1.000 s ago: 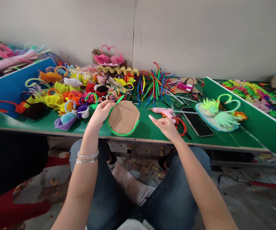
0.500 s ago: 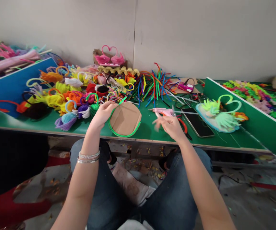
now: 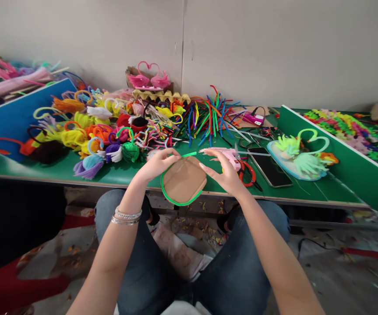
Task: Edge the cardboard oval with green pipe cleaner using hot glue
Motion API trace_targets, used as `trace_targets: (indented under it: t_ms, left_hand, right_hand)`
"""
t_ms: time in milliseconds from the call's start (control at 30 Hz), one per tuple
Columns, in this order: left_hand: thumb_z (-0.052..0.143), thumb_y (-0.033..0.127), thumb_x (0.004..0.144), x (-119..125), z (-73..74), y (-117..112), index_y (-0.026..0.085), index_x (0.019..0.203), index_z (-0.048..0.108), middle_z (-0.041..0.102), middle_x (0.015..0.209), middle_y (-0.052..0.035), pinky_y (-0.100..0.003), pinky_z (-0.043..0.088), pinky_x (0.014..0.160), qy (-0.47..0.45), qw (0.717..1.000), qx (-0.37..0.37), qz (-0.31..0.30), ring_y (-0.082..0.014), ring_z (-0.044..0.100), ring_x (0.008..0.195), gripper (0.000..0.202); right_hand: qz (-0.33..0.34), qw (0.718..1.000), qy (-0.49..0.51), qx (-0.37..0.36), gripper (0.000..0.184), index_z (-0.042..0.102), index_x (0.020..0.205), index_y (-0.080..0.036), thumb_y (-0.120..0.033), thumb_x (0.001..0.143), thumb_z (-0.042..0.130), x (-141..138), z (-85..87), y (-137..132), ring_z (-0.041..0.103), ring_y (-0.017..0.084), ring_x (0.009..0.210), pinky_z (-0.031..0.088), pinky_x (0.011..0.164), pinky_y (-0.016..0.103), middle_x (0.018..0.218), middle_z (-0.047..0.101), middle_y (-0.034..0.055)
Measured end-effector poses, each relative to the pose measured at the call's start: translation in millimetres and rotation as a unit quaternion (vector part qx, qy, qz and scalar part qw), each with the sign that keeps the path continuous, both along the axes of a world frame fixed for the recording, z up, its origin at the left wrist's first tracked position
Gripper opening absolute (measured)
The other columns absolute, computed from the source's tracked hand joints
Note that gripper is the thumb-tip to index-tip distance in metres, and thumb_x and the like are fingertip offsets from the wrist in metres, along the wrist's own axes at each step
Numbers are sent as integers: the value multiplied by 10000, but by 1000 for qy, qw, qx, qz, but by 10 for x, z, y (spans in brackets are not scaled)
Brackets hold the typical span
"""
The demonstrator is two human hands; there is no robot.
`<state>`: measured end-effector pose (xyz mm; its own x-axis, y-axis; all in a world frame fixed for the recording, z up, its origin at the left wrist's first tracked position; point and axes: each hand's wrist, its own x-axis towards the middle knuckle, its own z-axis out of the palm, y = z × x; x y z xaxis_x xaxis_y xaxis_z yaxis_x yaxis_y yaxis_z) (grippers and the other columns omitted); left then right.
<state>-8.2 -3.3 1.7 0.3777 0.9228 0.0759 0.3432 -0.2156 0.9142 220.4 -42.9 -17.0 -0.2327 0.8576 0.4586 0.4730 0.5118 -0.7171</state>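
Note:
A round brown cardboard disc edged with a green pipe cleaner hangs just over the near edge of the green table. My left hand grips its upper left rim, fingers curled on the green edge. At the disc's upper right rim, my right hand has its fingers pressed on the edge. A loose end of the green pipe cleaner sticks out between the two hands. Right behind my right hand lies a pink glue gun.
A heap of coloured pipe-cleaner swans fills the table's left. Loose pipe cleaners lie at the back centre. Red-handled pliers, a black phone and a finished green swan pair lie right. Green and blue divider boards flank the space.
My left hand has drawn the disc towards me and to the right, off the table edge. My right hand has come in from beside the glue gun and taken the disc's right rim.

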Motion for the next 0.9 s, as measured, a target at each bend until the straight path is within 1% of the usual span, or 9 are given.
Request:
trace_targets:
  t_ms: [100,167,233,300,367,533,667,767,900]
  left_hand:
    - [502,424,777,80,-58,-4,156,789,575,549,706,16,-237,359,631,14,999,-22,-46,-124,483,683,278]
    - [508,424,778,122,-92,-9,155,797,568,538,701,21,-233,352,613,10,997,-35,-73,-115,471,661,276]
    - [515,414,780,148,-119,-16,154,803,567,533,710,21,-229,347,604,11,995,-38,-92,-111,462,662,266]
    - [518,409,786,159,-137,-20,153,818,570,525,715,20,-226,340,595,15,994,-40,-105,-111,451,668,263]
    - [516,405,796,160,-148,-21,152,830,568,516,721,19,-226,336,600,13,993,-37,-113,-111,444,678,261]
    - [520,407,804,156,-147,-15,152,843,556,499,726,21,-230,327,607,-8,993,-27,-118,-106,431,676,260]
    - [519,414,801,156,-112,-15,150,850,558,499,725,19,-229,328,605,-18,992,-31,-121,-106,429,676,271]
    - [513,399,804,153,-83,-17,146,856,558,508,734,16,-229,332,613,-22,992,-19,-126,-104,430,681,263]
    - [510,391,808,146,-64,-20,142,870,558,506,730,15,-225,330,595,-27,991,-10,-129,-101,418,670,261]
  right_hand:
    - [-38,996,-36,78,270,528,1039,-248,-423,839,579,-32,-4,2,577,198,948,482,806,361,1028,608,59]
    - [-60,984,-101,136,196,525,916,-232,-412,849,565,-23,-3,4,559,201,882,460,789,366,889,586,48]
    - [-65,965,-182,178,174,523,853,-221,-394,875,527,2,-6,8,541,209,871,433,794,373,827,558,46]
    - [-65,949,-237,199,171,538,852,-213,-367,901,483,26,-15,14,529,210,862,414,776,365,830,548,53]
    - [-65,941,-257,208,172,555,862,-212,-338,917,451,41,-28,23,517,202,840,401,753,351,840,544,54]
    - [-63,938,-259,222,179,568,840,-203,-290,923,436,60,-37,44,507,188,809,393,734,330,813,534,50]
    - [-62,936,-268,220,200,569,829,-205,-310,929,433,99,-36,67,518,197,843,390,753,334,803,544,50]
    - [-70,937,-269,210,226,569,821,-211,-336,936,421,122,-45,87,524,204,871,386,755,334,821,555,55]
    - [-67,937,-273,206,249,559,793,-204,-341,941,413,119,-46,104,529,198,835,378,735,326,825,584,59]
